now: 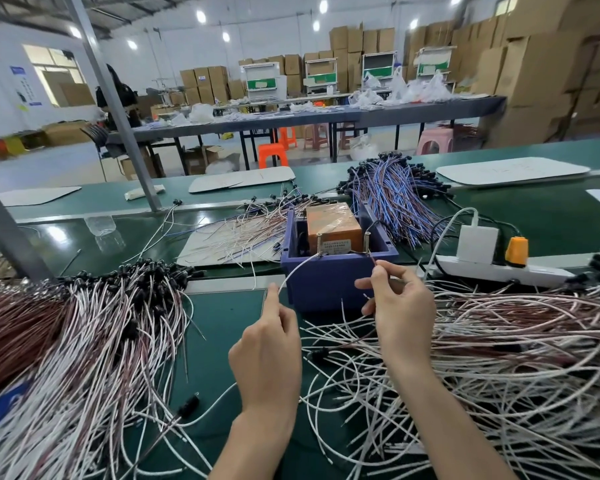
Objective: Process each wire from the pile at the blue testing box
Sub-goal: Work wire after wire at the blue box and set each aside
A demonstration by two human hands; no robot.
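Observation:
The blue testing box stands at the middle of the green bench, with an orange unit and two upright metal posts inside. My left hand pinches a white wire whose end reaches the left post. My right hand pinches a reddish wire end close to the right post at the box's front rim. A loose pile of white and reddish wires lies at the right, under and beside my right hand.
An aligned bundle of wires with black heads lies at the left. Blue and red wires are heaped behind the box, thin pale wires to its left. A white power strip with an orange plug sits at the right.

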